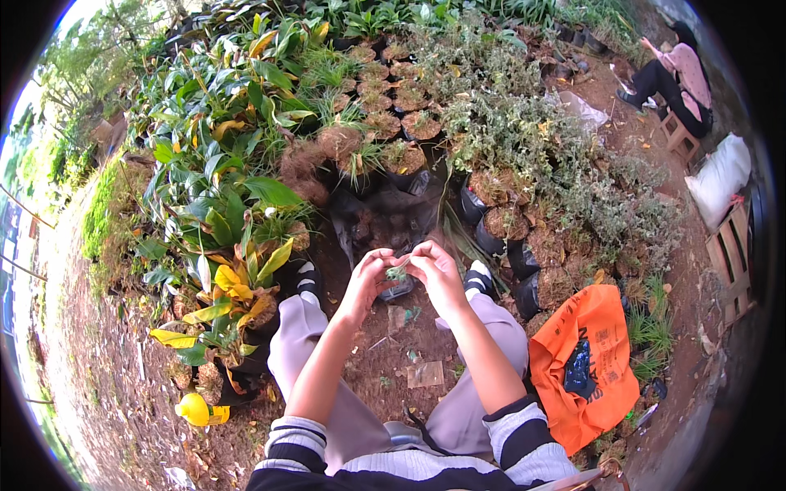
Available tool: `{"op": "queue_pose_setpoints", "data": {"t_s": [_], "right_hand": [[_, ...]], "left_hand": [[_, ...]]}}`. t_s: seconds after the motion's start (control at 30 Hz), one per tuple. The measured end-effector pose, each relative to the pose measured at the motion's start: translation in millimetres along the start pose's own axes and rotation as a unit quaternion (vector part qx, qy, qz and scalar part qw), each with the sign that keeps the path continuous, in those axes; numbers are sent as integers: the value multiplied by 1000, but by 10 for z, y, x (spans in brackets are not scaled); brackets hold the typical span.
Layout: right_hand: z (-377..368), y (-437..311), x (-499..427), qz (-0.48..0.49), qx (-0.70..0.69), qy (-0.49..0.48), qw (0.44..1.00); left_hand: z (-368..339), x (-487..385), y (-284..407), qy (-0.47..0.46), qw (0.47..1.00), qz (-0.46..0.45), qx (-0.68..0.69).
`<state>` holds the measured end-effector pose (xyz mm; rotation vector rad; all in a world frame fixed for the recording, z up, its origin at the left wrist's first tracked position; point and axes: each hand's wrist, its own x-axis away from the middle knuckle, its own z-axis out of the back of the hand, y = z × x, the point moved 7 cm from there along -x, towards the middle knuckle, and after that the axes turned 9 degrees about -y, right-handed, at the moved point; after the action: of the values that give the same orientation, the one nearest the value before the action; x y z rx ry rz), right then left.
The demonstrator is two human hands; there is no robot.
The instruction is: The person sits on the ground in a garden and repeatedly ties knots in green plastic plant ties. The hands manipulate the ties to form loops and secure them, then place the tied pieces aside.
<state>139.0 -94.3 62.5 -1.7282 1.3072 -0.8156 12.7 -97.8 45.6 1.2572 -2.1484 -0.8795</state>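
Observation:
Both hands meet at the middle of the view, above the ground between the knees. A small green plant sprig (396,272) is pinched by the thumb and fingers of my right hand (435,270). My left hand (369,279) is at the sprig's other side, its fingers curled and touching or nearly touching it; how firmly they grip is unclear. Below the hands lies a clear plastic piece (398,288), partly covered by them. Beyond them is a dark plastic sheet (393,205) with soil on it.
Potted leafy plants (227,202) crowd the left, potted grey-green plants (540,135) the right. A yellow bottle (201,410) lies lower left. An orange bag (589,362) with a dark phone-like object (577,366) on it lies right. A person (675,80) sits upper right, near a white sack (719,178).

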Motion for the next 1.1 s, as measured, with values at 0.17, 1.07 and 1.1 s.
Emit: {"op": "queue_pose_setpoints", "data": {"t_s": [0.17,1.07,1.1], "right_hand": [[-15,-75,4,42,87,16,995],[652,-593,266,116,-157,137,971],[710,-651,302,139,-118,131,974]], "left_hand": [[100,-37,-48,-10,984,-8,-179],[321,233,595,-100,892,-145,417],[381,278,610,-113,891,-145,415]]}}
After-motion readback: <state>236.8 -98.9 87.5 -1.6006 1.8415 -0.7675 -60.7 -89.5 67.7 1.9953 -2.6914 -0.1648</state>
